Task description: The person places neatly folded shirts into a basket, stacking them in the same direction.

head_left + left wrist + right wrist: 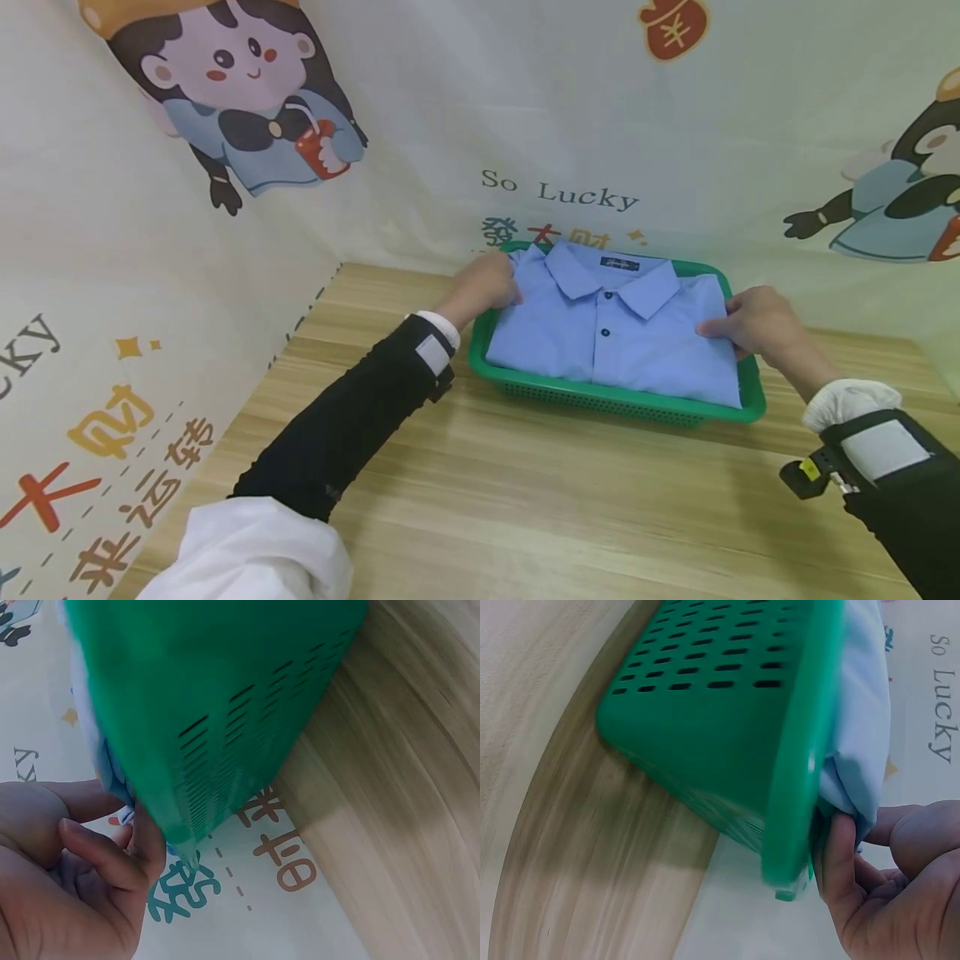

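Note:
A folded light-blue button-up shirt, collar toward the back, lies in a green plastic basket with slotted sides. At the basket's left end my left hand pinches the shirt's edge by the shoulder. My right hand grips the opposite edge, its thumb on top of the cloth. In the left wrist view, the fingers curl at the cloth beside the green rim. The right wrist view has the shirt fold between thumb and fingers, just over the rim.
The basket stands on a wood-grain table, near its back. Behind it hangs a white printed backdrop with cartoon figures and lettering, which also runs along the left side. Black bands with small cameras wrap both forearms.

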Motion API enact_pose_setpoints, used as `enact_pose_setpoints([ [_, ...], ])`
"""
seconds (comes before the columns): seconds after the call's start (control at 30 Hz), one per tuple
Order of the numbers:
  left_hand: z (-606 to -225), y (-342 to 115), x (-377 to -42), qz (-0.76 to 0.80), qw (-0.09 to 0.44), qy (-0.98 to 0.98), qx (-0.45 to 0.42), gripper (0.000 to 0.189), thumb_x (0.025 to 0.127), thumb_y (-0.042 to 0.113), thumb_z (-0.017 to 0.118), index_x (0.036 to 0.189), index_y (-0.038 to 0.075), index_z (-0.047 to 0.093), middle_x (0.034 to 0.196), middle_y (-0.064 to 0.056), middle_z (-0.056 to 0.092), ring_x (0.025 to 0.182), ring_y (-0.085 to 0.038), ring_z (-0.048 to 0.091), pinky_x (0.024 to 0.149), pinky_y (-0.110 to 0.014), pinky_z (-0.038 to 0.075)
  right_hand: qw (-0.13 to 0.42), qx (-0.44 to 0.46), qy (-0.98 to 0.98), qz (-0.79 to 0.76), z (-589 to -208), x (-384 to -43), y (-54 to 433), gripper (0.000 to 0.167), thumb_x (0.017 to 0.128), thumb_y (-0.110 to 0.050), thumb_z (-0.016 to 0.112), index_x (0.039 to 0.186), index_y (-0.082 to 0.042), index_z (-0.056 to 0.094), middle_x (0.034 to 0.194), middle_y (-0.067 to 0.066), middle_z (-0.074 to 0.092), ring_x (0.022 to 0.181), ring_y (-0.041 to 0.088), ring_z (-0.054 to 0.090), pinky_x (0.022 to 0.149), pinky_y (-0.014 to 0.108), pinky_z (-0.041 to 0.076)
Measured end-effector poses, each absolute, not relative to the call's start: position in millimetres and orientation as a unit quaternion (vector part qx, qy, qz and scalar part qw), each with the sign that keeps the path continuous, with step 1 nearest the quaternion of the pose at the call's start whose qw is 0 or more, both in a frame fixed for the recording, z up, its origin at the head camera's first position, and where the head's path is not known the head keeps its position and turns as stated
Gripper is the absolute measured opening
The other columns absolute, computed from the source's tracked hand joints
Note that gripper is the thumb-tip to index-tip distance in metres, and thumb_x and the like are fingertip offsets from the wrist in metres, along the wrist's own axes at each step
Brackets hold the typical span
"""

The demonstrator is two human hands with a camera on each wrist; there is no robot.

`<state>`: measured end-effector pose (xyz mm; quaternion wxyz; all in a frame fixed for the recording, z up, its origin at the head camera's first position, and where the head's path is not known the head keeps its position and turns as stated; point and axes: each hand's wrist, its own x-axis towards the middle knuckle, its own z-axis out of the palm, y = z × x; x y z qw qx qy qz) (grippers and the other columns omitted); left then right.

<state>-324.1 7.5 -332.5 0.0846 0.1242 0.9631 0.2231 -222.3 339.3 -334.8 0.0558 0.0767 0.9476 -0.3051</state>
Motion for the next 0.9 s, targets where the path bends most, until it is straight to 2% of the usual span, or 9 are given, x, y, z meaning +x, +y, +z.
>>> enact_pose_setpoints([
  [0.13, -337.2, 10.8, -322.1, 0.196, 0.058, 0.972, 0.115, 0.015, 0.091, 0.016, 0.076, 0.086, 0.008, 0.064, 0.083, -0.007, 0.064, 0.067, -0.018, 0.056, 0.059, -0.03, 0.047, 0.048, 0.064, 0.957, -0.279, -338.5, -224.1, 335.3, 0.033, 0.093, -0.012, 0.076, 0.093, 0.019, 0.063, 0.071, 0.018, 0.064, 0.055, 0.017, 0.065, 0.053, 0.031, 0.055],
  [0.17, -338.3, 12.3, -321.7, 0.182, 0.05, 0.975, 0.114, 0.014, 0.091, 0.016, 0.075, 0.097, 0.005, 0.068, 0.094, -0.009, 0.069, 0.07, -0.019, 0.057, 0.06, -0.03, 0.049, 0.045, 0.059, 0.959, -0.274, -339.6, -224.5, 334.7, 0.031, 0.092, -0.012, 0.076, 0.087, 0.016, 0.064, 0.067, 0.015, 0.063, 0.054, 0.017, 0.063, 0.051, 0.03, 0.053],
  [0.2, -339.5, 14.1, -321.1, 0.167, 0.042, 0.978, 0.115, 0.023, 0.092, 0.015, 0.074, 0.109, 0.002, 0.068, 0.101, -0.011, 0.07, 0.073, -0.02, 0.059, 0.062, -0.031, 0.051, 0.042, 0.053, 0.961, -0.268, -340.5, -224.7, 333.9, 0.029, 0.092, -0.012, 0.076, 0.082, 0.013, 0.064, 0.064, 0.012, 0.061, 0.053, 0.017, 0.061, 0.05, 0.03, 0.052],
  [0.3, -343.9, 20.5, -319.9, 0.117, 0.018, 0.986, 0.115, 0.05, 0.1, 0.015, 0.062, 0.144, -0.004, 0.051, 0.118, -0.018, 0.07, 0.084, -0.025, 0.065, 0.072, -0.036, 0.055, 0.021, 0.035, 0.967, -0.25, -344.2, -225.0, 331.7, 0.031, 0.09, -0.011, 0.076, 0.069, 0.004, 0.059, 0.058, 0.006, 0.054, 0.053, 0.019, 0.055, 0.049, 0.03, 0.045],
  [0.37, -347.0, 24.9, -319.2, 0.086, 0.004, 0.989, 0.119, 0.056, 0.104, 0.017, 0.056, 0.152, -0.005, 0.04, 0.12, -0.019, 0.069, 0.09, -0.028, 0.066, 0.078, -0.038, 0.056, 0.01, 0.031, 0.971, -0.236, -346.8, -225.1, 329.8, 0.031, 0.089, -0.011, 0.077, 0.068, 0.002, 0.057, 0.059, 0.005, 0.05, 0.057, 0.021, 0.051, 0.05, 0.031, 0.042],
  [0.43, -349.9, 28.9, -318.6, 0.063, -0.001, 0.991, 0.122, 0.045, 0.106, 0.018, 0.051, 0.146, -0.003, 0.047, 0.111, -0.017, 0.07, 0.092, -0.029, 0.067, 0.081, -0.039, 0.056, 0.003, 0.032, 0.974, -0.223, -348.7, -225.2, 327.8, 0.029, 0.088, -0.01, 0.077, 0.071, 0.003, 0.058, 0.063, 0.007, 0.049, 0.061, 0.024, 0.049, 0.052, 0.033, 0.04],
  [0.6, -354.3, 35.6, -314.5, 0.015, -0.001, 0.989, 0.147, 0.021, 0.104, 0.017, 0.055, 0.116, 0.006, 0.067, 0.101, -0.009, 0.07, 0.089, -0.024, 0.067, 0.073, -0.036, 0.056, 0.005, 0.031, 0.978, -0.207, -352.1, -225.2, 325.5, 0.023, 0.089, -0.007, 0.075, 0.082, 0.006, 0.059, 0.071, 0.012, 0.05, 0.066, 0.027, 0.05, 0.053, 0.035, 0.042],
  [0.73, -358.6, 38.9, -309.8, -0.015, -0.007, 0.987, 0.158, 0.017, 0.104, 0.018, 0.054, 0.106, 0.009, 0.069, 0.094, -0.007, 0.069, 0.084, -0.022, 0.065, 0.072, -0.035, 0.055, -0.004, 0.026, 0.983, -0.182, -353.8, -224.9, 323.9, 0.025, 0.088, -0.011, 0.076, 0.088, 0.005, 0.057, 0.075, 0.015, 0.053, 0.068, 0.029, 0.053, 0.053, 0.039, 0.044],
  [0.9, -362.0, 39.7, -306.6, -0.039, -0.014, 0.985, 0.165, 0.017, 0.106, 0.02, 0.053, 0.104, 0.009, 0.067, 0.089, -0.007, 0.066, 0.079, -0.021, 0.063, 0.071, -0.034, 0.054, -0.013, 0.03, 0.989, -0.148, -354.3, -224.0, 322.7, 0.037, 0.087, -0.016, 0.079, 0.099, 0.011, 0.056, 0.084, 0.024, 0.06, 0.075, 0.037, 0.058, 0.057, 0.048, 0.049],
])
